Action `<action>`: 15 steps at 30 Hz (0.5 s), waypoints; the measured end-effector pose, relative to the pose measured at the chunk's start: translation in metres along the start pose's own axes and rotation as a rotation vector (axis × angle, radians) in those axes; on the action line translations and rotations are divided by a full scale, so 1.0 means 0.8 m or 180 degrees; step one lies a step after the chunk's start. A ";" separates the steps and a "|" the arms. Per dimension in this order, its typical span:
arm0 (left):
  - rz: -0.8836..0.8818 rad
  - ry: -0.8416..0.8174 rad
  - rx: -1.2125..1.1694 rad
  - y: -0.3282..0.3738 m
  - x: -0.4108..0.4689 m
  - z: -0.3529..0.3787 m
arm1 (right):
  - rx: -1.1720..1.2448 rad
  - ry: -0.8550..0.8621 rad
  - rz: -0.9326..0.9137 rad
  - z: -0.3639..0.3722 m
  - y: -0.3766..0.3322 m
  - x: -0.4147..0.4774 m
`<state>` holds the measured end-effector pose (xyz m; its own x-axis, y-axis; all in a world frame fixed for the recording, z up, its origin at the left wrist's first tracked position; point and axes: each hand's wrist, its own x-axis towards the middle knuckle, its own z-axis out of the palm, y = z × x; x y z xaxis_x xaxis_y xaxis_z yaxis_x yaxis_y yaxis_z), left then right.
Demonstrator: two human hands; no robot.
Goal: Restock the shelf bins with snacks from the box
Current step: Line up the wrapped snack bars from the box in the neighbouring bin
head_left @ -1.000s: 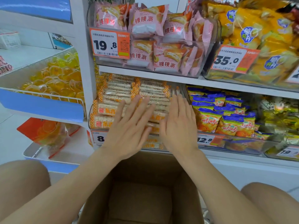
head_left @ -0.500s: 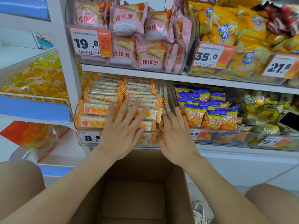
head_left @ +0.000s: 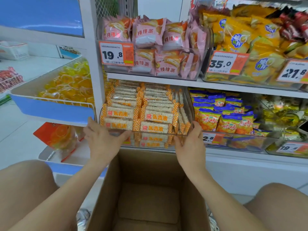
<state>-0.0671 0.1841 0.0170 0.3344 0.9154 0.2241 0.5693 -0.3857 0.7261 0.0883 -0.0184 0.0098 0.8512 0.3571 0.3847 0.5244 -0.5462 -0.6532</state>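
Ok, both hands are clamping the clear bin (head_left: 190, 105) of rice-cracker packs (head_left: 155, 117) on the lower shelf (head_left: 250, 161). Left hand (head_left: 103, 142) is wrapping the bin's front-left corner, with the thumb lying across the front face and the fingers running up the outer left wall. Right hand (head_left: 191, 144) is mirroring that on the front-right corner, thumb on the front, fingers reaching up the right wall. The packs are white bars with orange-checked ends. They are sitting in two stacked columns, rising above the front rim, with a few more standing on edge against the right wall. Can't tell whether the bin is resting on the shelf or being lifted off it. Cardboard box (head_left: 146, 164) is standing open directly below the hands, between the person's knees (head_left: 21, 189), its bare bottom showing. Just right of the bin, a second clear bin (head_left: 241, 142) is holding blue-and-orange snack bags (head_left: 225, 120). Upper shelf (head_left: 150, 77) is carrying pink pie packs (head_left: 150, 35) behind a 19.8 price tag (head_left: 116, 54), and yellow bags (head_left: 236, 30) behind a 35.0 tag (head_left: 226, 63). Left of the unit, a wire-fronted tray (head_left: 50, 112) is holding yellow jelly cups (head_left: 66, 87).
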 end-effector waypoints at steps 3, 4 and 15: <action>0.0042 -0.0070 -0.0235 -0.002 -0.004 0.002 | 0.0158 0.0045 0.0129 0.003 -0.002 -0.001; 0.0108 -0.0008 -0.0250 -0.002 -0.007 0.003 | 0.0169 0.0052 0.0150 0.003 -0.002 -0.001; 0.0133 0.0169 -0.0731 0.013 0.028 0.024 | 0.0191 0.0331 0.0192 0.008 -0.004 0.022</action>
<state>-0.0394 0.1983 0.0166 0.3106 0.9063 0.2865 0.3680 -0.3925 0.8429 0.1013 -0.0055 0.0139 0.8805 0.2429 0.4071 0.4726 -0.5168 -0.7138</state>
